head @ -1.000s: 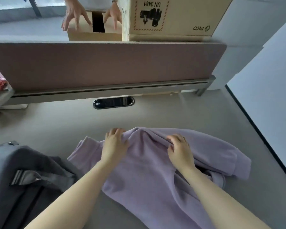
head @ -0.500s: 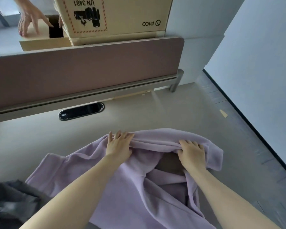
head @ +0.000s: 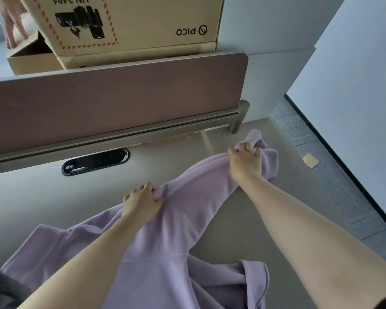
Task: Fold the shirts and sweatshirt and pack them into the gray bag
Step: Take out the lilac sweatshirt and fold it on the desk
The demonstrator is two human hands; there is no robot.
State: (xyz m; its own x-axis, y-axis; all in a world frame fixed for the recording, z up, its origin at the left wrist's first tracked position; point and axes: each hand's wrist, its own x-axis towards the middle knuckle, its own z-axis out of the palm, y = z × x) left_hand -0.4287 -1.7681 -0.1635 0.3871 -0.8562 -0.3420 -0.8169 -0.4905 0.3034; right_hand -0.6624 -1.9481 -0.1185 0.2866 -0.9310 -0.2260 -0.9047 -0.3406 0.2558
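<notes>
Both hands (left (head: 142, 202), right (head: 245, 162)) gripping lilac sweatshirt (head: 187, 219), sleeve near desk (head: 42, 197) edge

Soft matt lilac fleece sweatshirt (head: 183, 219) lies on a smooth matt desk (head: 42, 197); cardboard box (head: 143, 18) behind.

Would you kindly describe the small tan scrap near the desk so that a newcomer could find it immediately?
Start at the pink divider panel along the back of the desk and follow it to its right end. Past the desk's right edge lies grey floor, and the tan scrap lies there beside the dark baseboard line. It is the only small, flat, pale brown square on that floor.
</notes>
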